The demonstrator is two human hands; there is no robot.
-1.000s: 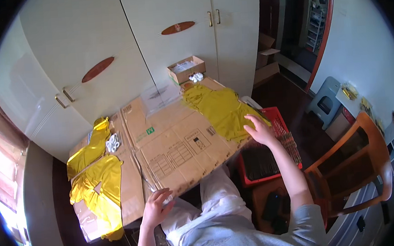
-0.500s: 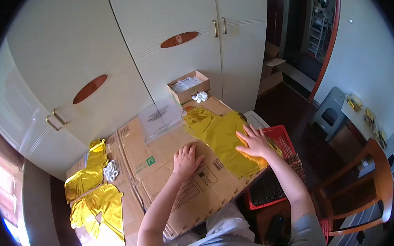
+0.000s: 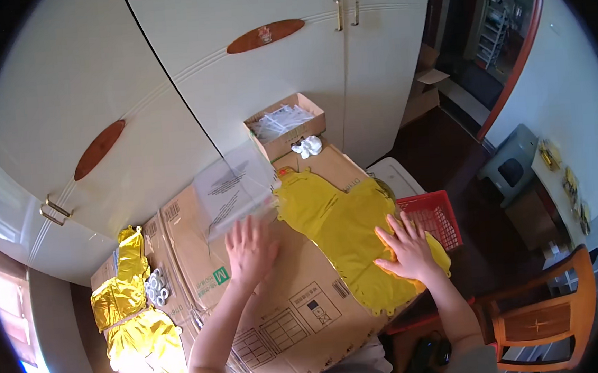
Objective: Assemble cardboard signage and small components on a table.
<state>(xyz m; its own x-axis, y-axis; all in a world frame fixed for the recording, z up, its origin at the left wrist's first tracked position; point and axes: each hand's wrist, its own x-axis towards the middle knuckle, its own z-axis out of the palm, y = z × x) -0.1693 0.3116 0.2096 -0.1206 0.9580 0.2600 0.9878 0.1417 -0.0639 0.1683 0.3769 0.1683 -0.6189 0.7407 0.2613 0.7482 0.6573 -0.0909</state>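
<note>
A flat gold foil balloon (image 3: 336,218), uninflated, lies spread over the right part of a cardboard sheet (image 3: 284,271). My right hand (image 3: 411,253) rests on its right side, fingers stretched apart and holding nothing. To the left of the foil, my left hand (image 3: 250,256) is over the cardboard, a little blurred, with its fingers extended and nothing in them. Its fingertips come near the lower edge of a stack of clear plastic bags (image 3: 233,187). Further gold foil balloons (image 3: 143,343) lie shiny and crumpled at the left end of the cardboard.
White ribbon rolls (image 3: 156,288) sit beside the left foil. An open carton (image 3: 287,139) of white plastic sticks stands at the back, with a white bundle (image 3: 306,146) in front. At right are a red basket (image 3: 443,218) and a wooden chair (image 3: 541,322). White cupboards (image 3: 264,78) rise behind.
My left hand has moved forward and left across the cardboard, toward the plastic bags. My right hand stays on the foil balloon. The view has shifted, bringing the foil balloon closer.
</note>
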